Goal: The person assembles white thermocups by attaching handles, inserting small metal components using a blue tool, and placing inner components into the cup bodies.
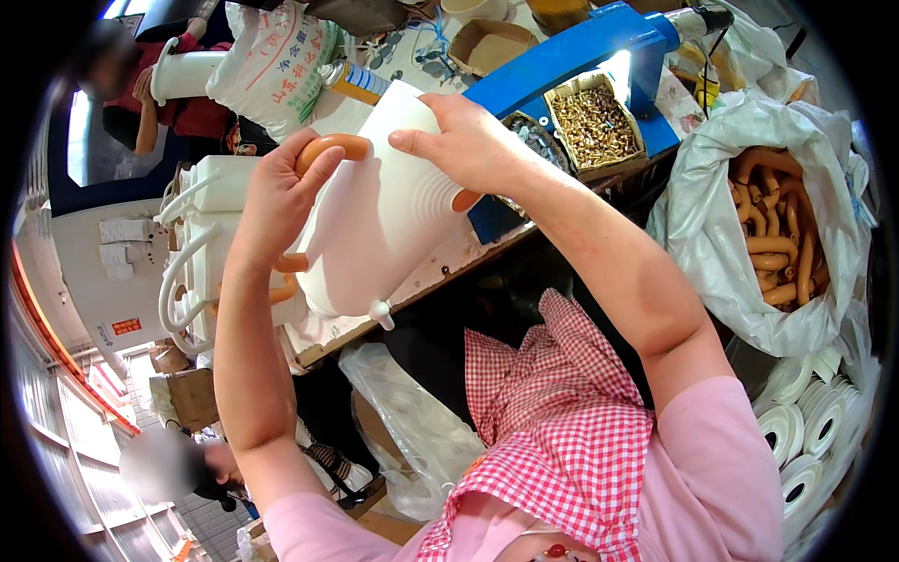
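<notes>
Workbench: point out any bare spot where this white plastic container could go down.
Little bare room. One strip of workbench shows along the front edge below the white plastic container. Stacked white containers crowd its left; the blue machine and cardboard box of small metal parts crowd its right.

A tank (pixel 375 215) was held above the workbench edge (pixel 412 290); a bag of tubes (pixel 777 234) was placed right, finished tanks (pixel 201 253) left.

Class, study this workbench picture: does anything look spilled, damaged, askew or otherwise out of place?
Nothing stands out. The left hand holds an orange tube against a white plastic container, steadied by the right hand.
</notes>
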Motion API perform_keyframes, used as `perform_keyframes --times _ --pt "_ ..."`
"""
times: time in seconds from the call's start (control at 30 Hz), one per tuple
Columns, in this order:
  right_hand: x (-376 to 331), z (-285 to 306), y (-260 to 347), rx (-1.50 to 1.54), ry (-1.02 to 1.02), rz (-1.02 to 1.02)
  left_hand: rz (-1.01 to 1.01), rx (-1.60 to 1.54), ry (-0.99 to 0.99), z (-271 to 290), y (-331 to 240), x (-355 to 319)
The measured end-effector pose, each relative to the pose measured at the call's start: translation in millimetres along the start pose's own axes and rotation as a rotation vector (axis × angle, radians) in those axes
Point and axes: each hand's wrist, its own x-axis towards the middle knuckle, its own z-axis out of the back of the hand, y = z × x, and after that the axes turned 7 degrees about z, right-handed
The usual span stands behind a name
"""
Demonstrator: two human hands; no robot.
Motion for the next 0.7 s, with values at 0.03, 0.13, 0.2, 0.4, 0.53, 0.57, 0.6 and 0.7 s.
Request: perform_keyframes --times 0.03,0.13,0.2,0.4,0.53,0.57,0.6,0.7 --pt "0 -1 1 0.002 0.003 0.002 -0.023 0.039 -0.02 -1 -2 -2" --pt "-2 -3 5 -0.018 -0.019 0.007 -0.014 0.126 -0.031 0 -6 -5" --pt "-2 -1 7 -0.022 0.001 -0.034 -0.042 0.161 -0.053 -2 -4 -5" --pt "-1 -4 7 -0.014 -0.038 -0.017 -0.096 0.175 -0.082 -1 -5 -2" --pt "-3 -4 9 0.034 -0.014 -0.002 -0.096 0.193 -0.076 -2 -2 -1" --pt "-2 -4 9 0.03 -0.007 -0.002 -0.108 0.183 -0.08 -3 -1 -1" --pt "-2 -4 8 0.029 -0.002 -0.011 -0.104 0.178 -0.084 -4 0 -2" --pt "-1 -4 9 0.024 -0.002 -0.02 -0.12 0.186 -0.099 -3 -2 -1"
